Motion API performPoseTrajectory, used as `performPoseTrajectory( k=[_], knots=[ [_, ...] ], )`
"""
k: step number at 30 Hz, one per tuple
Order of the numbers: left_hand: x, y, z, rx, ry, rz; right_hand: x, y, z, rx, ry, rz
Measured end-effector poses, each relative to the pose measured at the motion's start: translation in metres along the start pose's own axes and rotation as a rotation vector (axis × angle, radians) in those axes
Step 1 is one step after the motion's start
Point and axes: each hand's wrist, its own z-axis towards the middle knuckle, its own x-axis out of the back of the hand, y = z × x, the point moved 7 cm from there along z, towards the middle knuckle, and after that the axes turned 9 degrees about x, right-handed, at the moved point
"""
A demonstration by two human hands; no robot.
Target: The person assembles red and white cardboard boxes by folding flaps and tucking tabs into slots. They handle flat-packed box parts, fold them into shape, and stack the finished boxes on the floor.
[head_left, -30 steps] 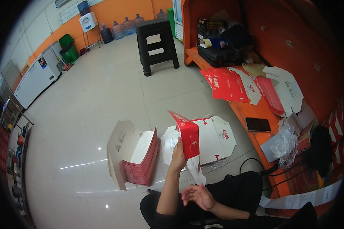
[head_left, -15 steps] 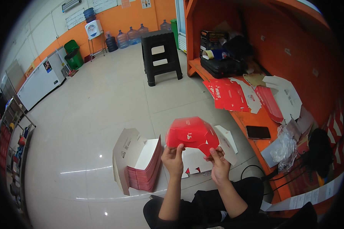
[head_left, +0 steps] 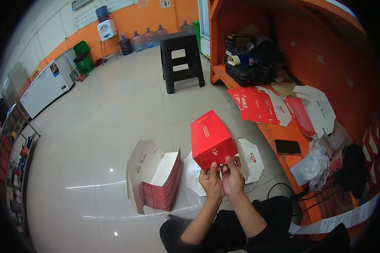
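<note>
A red cardboard box (head_left: 212,137), folded into shape with small white print, is held up above the floor in front of me. My left hand (head_left: 212,184) pinches its near lower edge, thumb on the outside. Right beside it, my right hand (head_left: 233,177) grips the same edge, the two thumbs close together. Fingers behind the box are partly hidden. Below and behind it lies a flat white cardboard blank (head_left: 251,158) on the floor. To the left stands a nested stack of red-and-white boxes (head_left: 161,185), its top one with a raised lid flap.
An orange shelf (head_left: 266,131) on the right bears flat red blanks (head_left: 257,105), a phone (head_left: 287,146), clear plastic (head_left: 318,162) and a black case (head_left: 249,74). Black cables hang near my right knee. A black stool (head_left: 182,61) stands ahead on the tiled floor (head_left: 101,139).
The red box has gone from a flatter, half-folded form to a closed, boxy one, turned with its end toward me. My hands have come together at its near edge.
</note>
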Motion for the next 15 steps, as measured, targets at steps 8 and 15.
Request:
performPoseTrajectory(
  k=[8,15],
  knots=[
    [0.071,-0.029,0.034,-0.016,0.101,0.149,-0.055,0.033,0.036,0.371,-0.487,-0.950],
    [0.138,-0.152,-0.011,-0.131,-0.580,1.954,-0.094,0.204,0.008,0.468,-1.100,-1.687]
  ],
)
